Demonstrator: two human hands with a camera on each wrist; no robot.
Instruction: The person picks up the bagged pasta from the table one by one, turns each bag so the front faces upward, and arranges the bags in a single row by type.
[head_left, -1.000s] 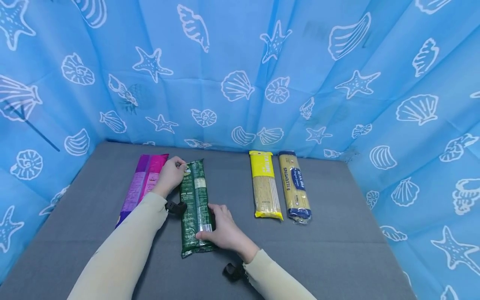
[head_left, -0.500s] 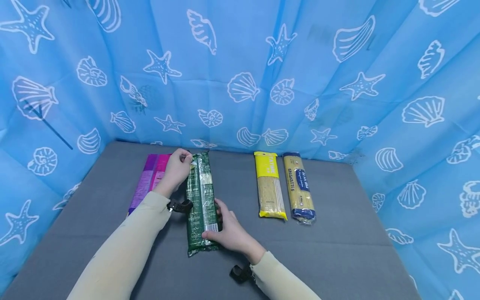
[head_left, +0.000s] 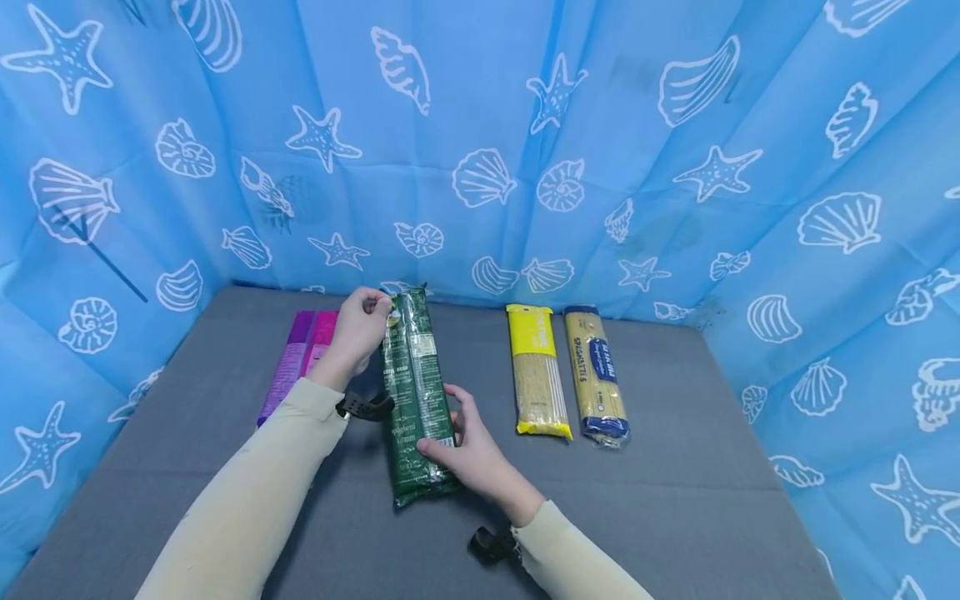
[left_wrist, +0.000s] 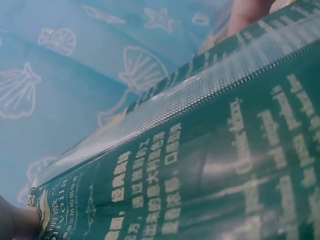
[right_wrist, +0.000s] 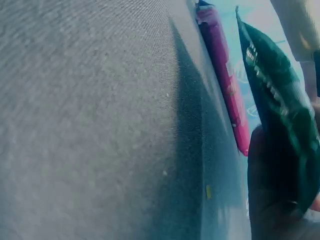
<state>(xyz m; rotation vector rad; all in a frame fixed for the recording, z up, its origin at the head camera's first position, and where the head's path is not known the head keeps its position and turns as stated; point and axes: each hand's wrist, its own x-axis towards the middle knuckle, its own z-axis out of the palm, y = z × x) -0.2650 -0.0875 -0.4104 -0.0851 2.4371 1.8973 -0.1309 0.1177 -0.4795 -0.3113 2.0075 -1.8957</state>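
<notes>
A long green packet of spaghetti [head_left: 416, 392] is raised over the grey table, its far end tipped up; in the right wrist view the green packet [right_wrist: 272, 85] stands apart from the cloth, with a shadow below. My left hand [head_left: 356, 333] pinches its far left corner, and the left wrist view shows the printed green face [left_wrist: 200, 170] with a clear seam along it. My right hand [head_left: 483, 458] grips the near right edge, thumb on top and the other fingers partly hidden behind.
A purple and pink packet [head_left: 296, 358] lies at the left, partly behind my left arm. To the right lie a yellow spaghetti packet [head_left: 540, 375] and a blue-ended spaghetti packet [head_left: 597, 375], side by side. A blue shell-print curtain [head_left: 480, 108] borders the grey table [head_left: 637, 533].
Both hands have lifted the green spaghetti packet off the table and shifted it slightly right, with its far end rising. The other packets lie as before; the head view has turned a little.
</notes>
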